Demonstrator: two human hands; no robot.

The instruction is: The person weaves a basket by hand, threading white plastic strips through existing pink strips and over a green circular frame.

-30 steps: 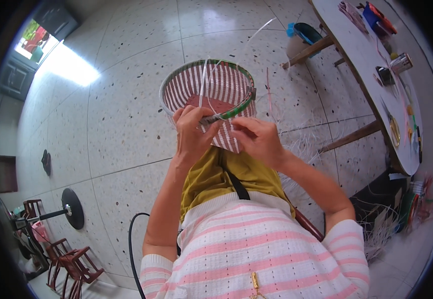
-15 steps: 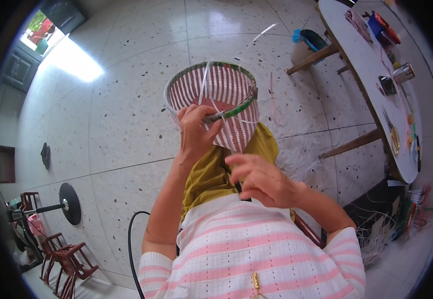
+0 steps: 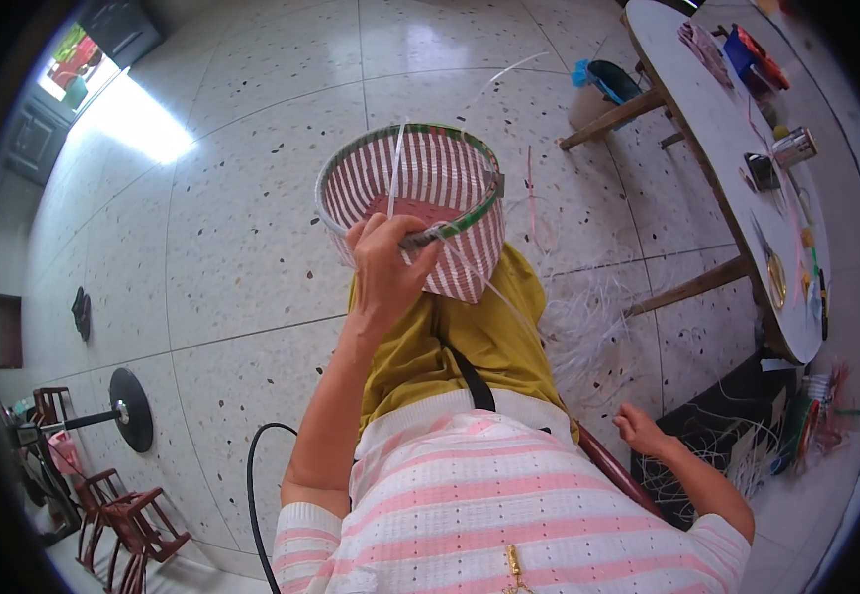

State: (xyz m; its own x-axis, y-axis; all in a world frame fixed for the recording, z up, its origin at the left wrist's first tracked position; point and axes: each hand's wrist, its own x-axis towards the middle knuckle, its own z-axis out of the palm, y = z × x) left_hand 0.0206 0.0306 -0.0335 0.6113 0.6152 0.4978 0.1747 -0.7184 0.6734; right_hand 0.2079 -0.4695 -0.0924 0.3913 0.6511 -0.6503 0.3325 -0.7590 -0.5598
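Observation:
A woven basket in pink-brown and white stripes rests at my knees, its mouth tilted up. Green and grey binding wraps its rim. My left hand is closed on the near rim, thumb outside and fingers over the edge. One white strip stands up across the basket's opening beside those fingers. From the same part of the rim a second pale strip stretches toward my right hand, which is out to the right with its fingers pinched together. The strip's far end is too faint to follow clearly.
At right stands a white table holding scissors, a tin can and a blue container. Loose white strips litter the floor near its leg. A bin sits beyond. Small wooden stools are at lower left.
My right hand has swung from in front of my lap out to the far right, drawing the pale strip outward. My left hand keeps its hold on the rim.

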